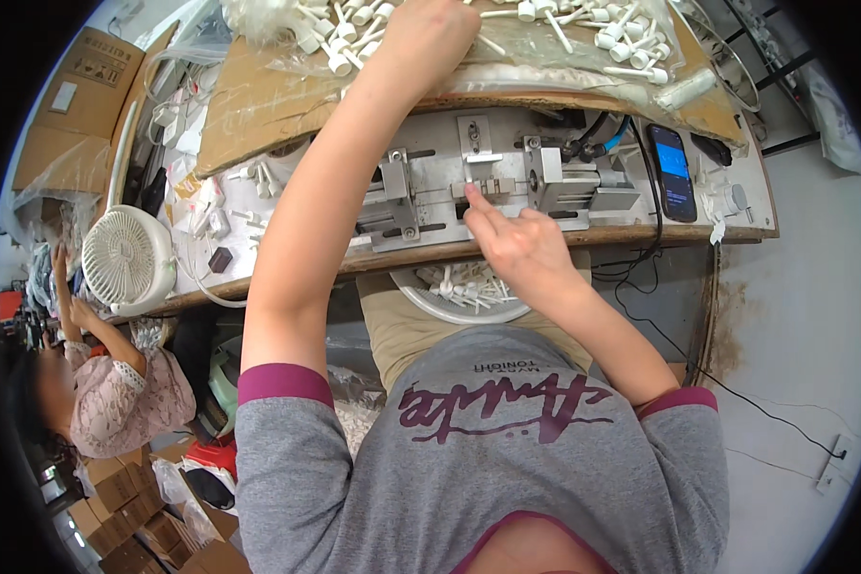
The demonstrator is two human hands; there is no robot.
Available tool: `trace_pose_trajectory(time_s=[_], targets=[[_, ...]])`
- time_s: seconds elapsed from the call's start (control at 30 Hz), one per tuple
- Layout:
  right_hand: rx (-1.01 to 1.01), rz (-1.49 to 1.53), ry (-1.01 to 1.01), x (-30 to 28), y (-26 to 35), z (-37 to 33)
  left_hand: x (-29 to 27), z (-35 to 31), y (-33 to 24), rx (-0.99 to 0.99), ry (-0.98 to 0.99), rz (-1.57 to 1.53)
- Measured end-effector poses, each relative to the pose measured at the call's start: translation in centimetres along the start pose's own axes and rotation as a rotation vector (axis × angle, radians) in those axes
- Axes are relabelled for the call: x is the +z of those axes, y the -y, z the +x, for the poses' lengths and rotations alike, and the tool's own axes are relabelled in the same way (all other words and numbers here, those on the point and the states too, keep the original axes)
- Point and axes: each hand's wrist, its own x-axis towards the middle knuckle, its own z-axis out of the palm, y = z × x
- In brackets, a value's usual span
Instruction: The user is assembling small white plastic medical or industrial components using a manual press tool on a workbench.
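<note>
In the head view, the left hand (430, 38) is at the upper edge among white mallet-shaped plastic pieces (631, 40) heaped on clear plastic film over a cardboard sheet (268, 120); its fingertips are cut off, so I cannot tell whether it holds one. The right hand (524, 244) has its index finger stretched to the middle of a metal clamping fixture (398, 191) on the workbench (751, 199), its other fingers partly bent; whether it pinches anything is unclear. More white pieces fill a bowl (429, 306) at the lap. A smartphone (674, 177) lies right of the fixture, a white fan (127, 258) stands far left, and beyond it sits another person (129, 407)
</note>
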Motion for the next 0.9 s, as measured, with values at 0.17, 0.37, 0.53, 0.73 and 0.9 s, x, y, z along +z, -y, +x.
trace_pose_trajectory(time_s=[0.17, 0.37, 0.53, 0.73, 0.9], targets=[[0.023, 0.004, 0.066, -0.3, 0.5, 0.6, -0.4, -1.6, -1.4, -0.082, -0.538, -0.508], [0.148, 0.391, 0.18, -5.3, -4.1, 4.3, -7.6, -8.2, -3.7, -0.419, -0.455, -0.979], [0.204, -0.065, -0.204, -7.8, -18.2, 11.4, -8.8, -12.6, -5.8, -0.423, -0.398, -1.143], [0.407, -0.406, 0.247, -8.2, -31.0, 11.9, -7.6, -16.5, -8.8, -0.344, -0.304, -1.178], [0.365, -0.286, 0.22, -7.6, -32.0, 10.6, -5.6, -18.2, -10.1, -0.382, -0.231, -1.207]])
